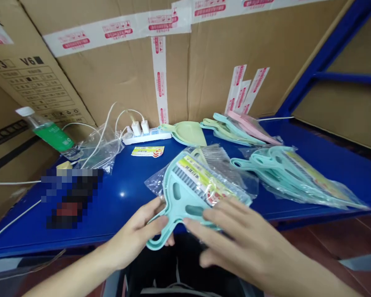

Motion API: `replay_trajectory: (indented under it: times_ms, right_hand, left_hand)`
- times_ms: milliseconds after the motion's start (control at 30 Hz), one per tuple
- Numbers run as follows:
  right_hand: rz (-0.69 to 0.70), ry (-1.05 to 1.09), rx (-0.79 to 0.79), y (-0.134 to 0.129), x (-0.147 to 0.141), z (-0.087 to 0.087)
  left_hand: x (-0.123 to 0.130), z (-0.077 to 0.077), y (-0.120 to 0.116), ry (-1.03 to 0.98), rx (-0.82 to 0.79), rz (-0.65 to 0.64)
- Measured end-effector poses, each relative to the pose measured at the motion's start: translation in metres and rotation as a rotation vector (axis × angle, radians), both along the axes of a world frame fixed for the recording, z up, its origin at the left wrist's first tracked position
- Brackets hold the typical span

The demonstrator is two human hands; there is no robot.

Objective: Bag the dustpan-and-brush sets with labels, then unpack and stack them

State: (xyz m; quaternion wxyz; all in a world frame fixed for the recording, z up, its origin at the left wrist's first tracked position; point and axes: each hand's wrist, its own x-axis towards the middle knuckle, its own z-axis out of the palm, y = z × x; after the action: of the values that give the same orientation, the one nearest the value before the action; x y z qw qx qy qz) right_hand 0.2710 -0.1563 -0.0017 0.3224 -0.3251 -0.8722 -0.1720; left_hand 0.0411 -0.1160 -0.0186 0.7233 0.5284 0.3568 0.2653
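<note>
My left hand (142,227) grips the handle end of a mint-green dustpan and brush set (181,196) at the table's front edge, its thumb on top. The set is tilted, its grey bristles pointing up and right, and a yellow-green printed label (200,171) lies across them. Clear plastic wrap surrounds part of it. My right hand (235,235) rests its outstretched fingertips on the set's right side, thumb apart below. Just behind lies a clear plastic bag (218,159) with pale bristles and a green part inside, partly hidden by the set.
On the blue table (123,194) are bagged mint dustpan sets (275,169) at right, a pale green dustpan (190,133), a pink dustpan (250,127), a loose label (147,151), a power strip (154,135) and a green-labelled bottle (54,136). Cardboard boxes (117,66) stand behind.
</note>
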Motion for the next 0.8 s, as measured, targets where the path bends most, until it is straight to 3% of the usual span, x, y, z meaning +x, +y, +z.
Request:
replay_trajectory:
  times_ms: [133,300,467,667,800]
  right_hand:
    - [-0.173,0.290,-0.207,0.026,0.022,0.002]
    - [-0.051,0.354,-0.622,0.060,0.013,-0.006]
    - [0.040,0.391,-0.774,0.072,-0.011,-0.008]
    - [0.081,0.410,-0.867,0.079,-0.019,-0.003]
    - [0.257,0.406,-0.939,0.087,-0.017,0.000]
  left_hand:
    - [-0.039,-0.013,-0.022,0.110,0.064,0.223]
    - [-0.064,-0.021,-0.037,0.146,0.043,0.315]
    - [-0.078,-0.026,-0.039,0.156,0.020,0.299]
    - [-0.089,-0.037,-0.034,0.135,0.009,0.248]
    - [-0.090,-0.038,-0.030,0.091,-0.011,0.209]
